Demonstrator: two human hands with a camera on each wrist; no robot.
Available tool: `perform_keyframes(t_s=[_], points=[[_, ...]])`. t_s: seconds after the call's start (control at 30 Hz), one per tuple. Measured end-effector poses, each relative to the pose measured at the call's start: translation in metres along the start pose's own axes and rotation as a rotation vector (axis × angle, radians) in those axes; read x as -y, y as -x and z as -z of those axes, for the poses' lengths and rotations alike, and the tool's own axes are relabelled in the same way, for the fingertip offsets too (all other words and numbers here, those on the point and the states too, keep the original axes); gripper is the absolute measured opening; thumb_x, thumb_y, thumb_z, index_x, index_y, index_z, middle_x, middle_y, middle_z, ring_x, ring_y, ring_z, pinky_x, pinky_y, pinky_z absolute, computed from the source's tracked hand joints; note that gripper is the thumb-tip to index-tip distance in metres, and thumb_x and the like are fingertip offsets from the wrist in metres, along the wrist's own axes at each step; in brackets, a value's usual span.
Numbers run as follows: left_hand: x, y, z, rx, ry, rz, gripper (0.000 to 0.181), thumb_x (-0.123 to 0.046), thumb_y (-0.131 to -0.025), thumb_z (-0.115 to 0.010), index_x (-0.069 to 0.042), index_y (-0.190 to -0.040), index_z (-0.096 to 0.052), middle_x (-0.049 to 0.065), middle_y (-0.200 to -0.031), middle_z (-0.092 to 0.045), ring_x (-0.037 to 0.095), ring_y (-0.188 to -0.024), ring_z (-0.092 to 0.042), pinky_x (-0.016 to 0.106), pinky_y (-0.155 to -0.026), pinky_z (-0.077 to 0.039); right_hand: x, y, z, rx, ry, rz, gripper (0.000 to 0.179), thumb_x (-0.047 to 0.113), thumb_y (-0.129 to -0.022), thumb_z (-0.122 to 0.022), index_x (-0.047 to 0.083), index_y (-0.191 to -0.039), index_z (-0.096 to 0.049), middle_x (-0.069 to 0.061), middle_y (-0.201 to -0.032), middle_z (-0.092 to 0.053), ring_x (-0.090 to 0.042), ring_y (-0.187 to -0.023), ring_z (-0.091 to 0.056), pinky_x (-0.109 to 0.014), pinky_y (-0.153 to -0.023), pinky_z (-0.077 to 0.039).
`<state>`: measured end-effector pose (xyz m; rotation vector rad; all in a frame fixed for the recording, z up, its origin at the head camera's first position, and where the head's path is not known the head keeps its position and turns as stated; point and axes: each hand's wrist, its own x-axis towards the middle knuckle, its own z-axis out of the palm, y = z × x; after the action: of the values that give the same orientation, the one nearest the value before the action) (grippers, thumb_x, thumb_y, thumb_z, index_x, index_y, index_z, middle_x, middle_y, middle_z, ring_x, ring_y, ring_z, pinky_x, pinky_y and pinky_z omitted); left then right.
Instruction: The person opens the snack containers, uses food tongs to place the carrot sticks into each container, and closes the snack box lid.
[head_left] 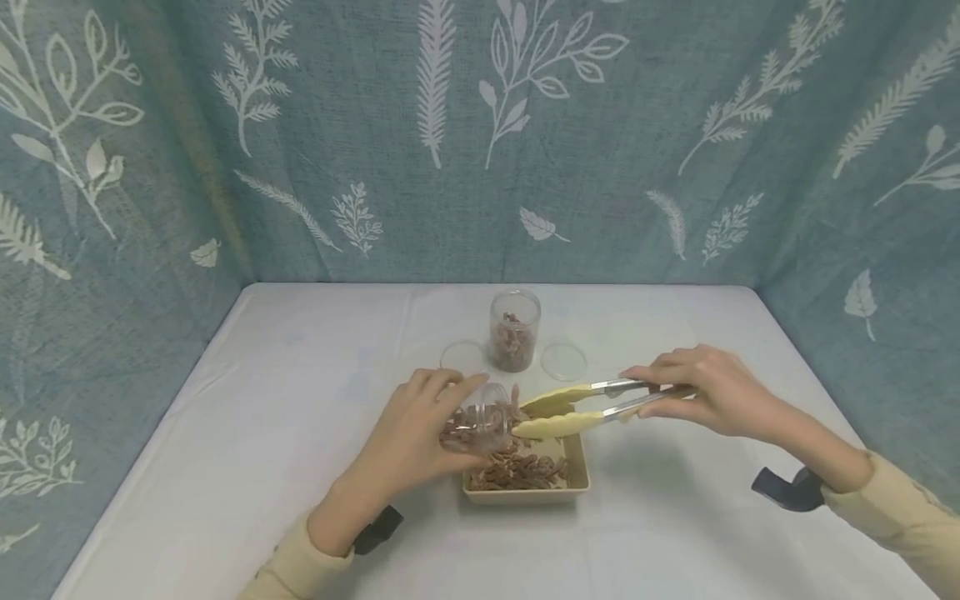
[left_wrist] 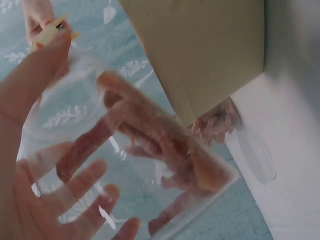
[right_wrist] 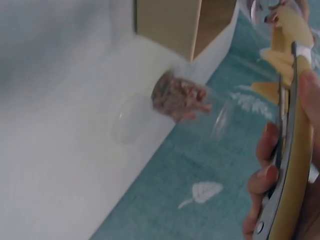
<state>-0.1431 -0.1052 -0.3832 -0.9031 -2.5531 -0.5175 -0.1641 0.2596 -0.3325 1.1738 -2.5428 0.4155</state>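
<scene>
My left hand (head_left: 408, 437) grips a clear plastic jar (head_left: 491, 417), tipped on its side with its mouth toward the right. Reddish-brown dried strips (left_wrist: 150, 140) lie inside it, seen through the wall in the left wrist view. My right hand (head_left: 708, 392) holds metal tongs (right_wrist: 287, 165) with pale yellow tips (head_left: 551, 425). Those tips are spread at the jar's mouth, with a strip standing up near them; whether they touch it I cannot tell. Below both hands sits a beige rectangular tray (head_left: 525, 497) holding many more strips (head_left: 517, 472).
A second clear jar (head_left: 515, 329), upright and partly filled with strips, stands behind the tray. Two round clear lids (head_left: 564, 362) lie flat, one on each side of it. The white-covered table (head_left: 337, 333) meets a blue-green leaf-patterned curtain (head_left: 465, 225) at the back.
</scene>
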Motion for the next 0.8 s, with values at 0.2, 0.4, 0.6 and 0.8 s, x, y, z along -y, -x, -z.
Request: perform_keyframes(t_s=[0.2,0.4,0.6,0.8], points=[[-0.006,0.001,-0.003,-0.085,-0.034,-0.009,0.094,-0.060,-0.054,-0.080,-0.019,-0.133,-0.048,0.005,-0.115,-0.053,0.025,-0.104,-0.048,0.043,-0.081,-0.047,0.012,-0.005,-0.008,0.063,-0.052,-0.096,0.041,0.035,-0.075,-0.074,0.023,-0.113,-0.068,0.020,-0.077,-0.061,0.007,-0.055,-0.038,-0.014,-0.046,-0.033],[-0.010,0.000,-0.005,-0.090,-0.013,-0.047,0.092,-0.058,-0.053,-0.081,-0.019,-0.131,-0.050,0.003,-0.111,-0.053,0.023,-0.102,-0.047,0.039,-0.076,-0.047,0.022,-0.009,-0.016,0.075,-0.042,-0.143,0.041,0.037,-0.076,-0.073,0.023,-0.113,-0.068,0.020,-0.074,-0.060,0.007,-0.052,-0.036,-0.014,-0.044,-0.032],[-0.014,0.001,-0.008,-0.032,0.027,-0.031,0.094,-0.059,-0.056,-0.079,-0.021,-0.135,-0.046,0.003,-0.116,-0.051,0.022,-0.106,-0.046,0.036,-0.078,-0.046,0.032,-0.017,-0.019,0.038,0.029,-0.063,0.042,0.045,-0.075,-0.071,0.025,-0.112,-0.068,0.022,-0.071,-0.056,0.007,-0.053,-0.035,-0.014,-0.047,-0.033],[-0.008,0.001,-0.007,-0.008,0.063,0.016,0.093,-0.056,-0.056,-0.080,-0.022,-0.135,-0.046,0.004,-0.118,-0.051,0.022,-0.106,-0.046,0.036,-0.080,-0.046,0.033,-0.022,-0.012,-0.006,0.104,-0.015,0.048,0.048,-0.070,-0.072,0.025,-0.111,-0.069,0.017,-0.078,-0.062,0.005,-0.061,-0.047,-0.020,-0.057,-0.038]])
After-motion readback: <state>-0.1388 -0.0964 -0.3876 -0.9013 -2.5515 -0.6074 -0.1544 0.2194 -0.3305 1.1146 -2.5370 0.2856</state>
